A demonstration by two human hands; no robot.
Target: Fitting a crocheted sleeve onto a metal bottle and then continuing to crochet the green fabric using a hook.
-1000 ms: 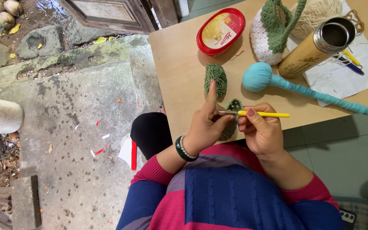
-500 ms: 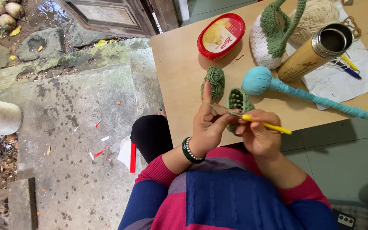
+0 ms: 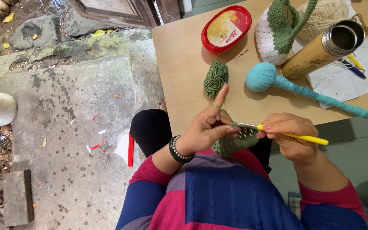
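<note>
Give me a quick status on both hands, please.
Left hand pinching green crochet piece, index finger raised. Right hand holding yellow crochet hook, tip in the stitches. Nothing obstructing.

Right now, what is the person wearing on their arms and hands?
Both arms have long knitted sleeves, magenta pink at the cuffs and navy blue higher up. The left hand has a bracelet of dark and pale beads at the wrist and a thin ring on the raised finger. The right hand wears no jewellery that shows, and its fingers have pale pink nails.
</note>
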